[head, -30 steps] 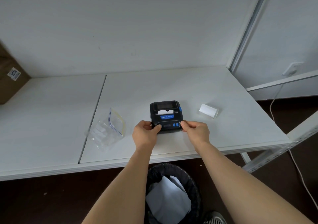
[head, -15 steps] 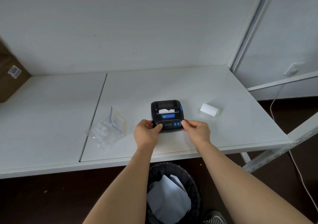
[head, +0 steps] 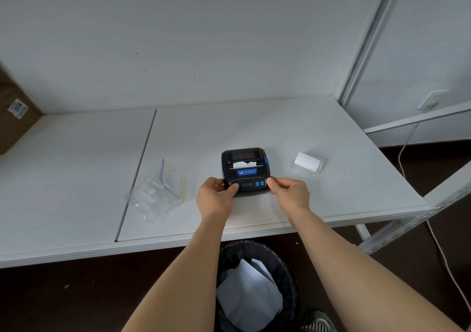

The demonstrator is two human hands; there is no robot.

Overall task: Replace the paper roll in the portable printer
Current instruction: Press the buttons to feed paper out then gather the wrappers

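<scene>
A small black portable printer point(head: 245, 170) with blue buttons sits flat on the white table point(head: 280, 132), lid closed, with a torn strip of white paper sticking out of its slot. My left hand point(head: 215, 199) grips its near left corner, thumb on the front panel. My right hand point(head: 289, 195) pinches its near right corner. A white paper roll point(head: 307, 162) in clear wrap lies on the table to the right of the printer, apart from it.
A clear zip bag point(head: 159, 191) lies left of the printer, by the seam between table panels. A cardboard box point(head: 15, 117) stands at the far left. Below the table edge is a black bin point(head: 254, 285) holding white paper. A cable point(head: 405, 153) hangs at the right.
Both hands stay on the printer's near corners. The printer has not visibly moved; only the view has shifted slightly.
</scene>
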